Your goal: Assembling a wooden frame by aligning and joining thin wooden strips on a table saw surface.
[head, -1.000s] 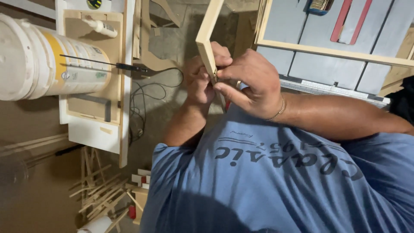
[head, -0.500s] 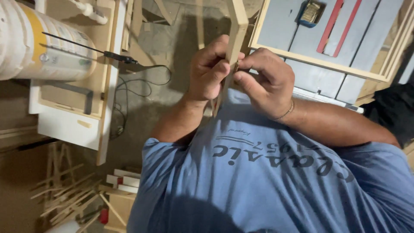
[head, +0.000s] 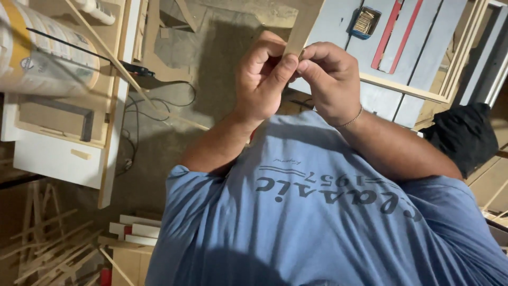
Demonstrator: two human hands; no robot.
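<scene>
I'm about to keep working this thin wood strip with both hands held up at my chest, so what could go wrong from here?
The wood strip is pinched only at its lower end between the left hand and right hand, so it might snap or give splinters. Its long upper part runs out of view, so it could strike something unseen. Cables and offcuts on the floor could trip you.

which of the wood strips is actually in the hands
The flat pale wood strip running up past the top edge, pinched by the left hand and right hand. The thin strips lie loose on the floor.
</scene>
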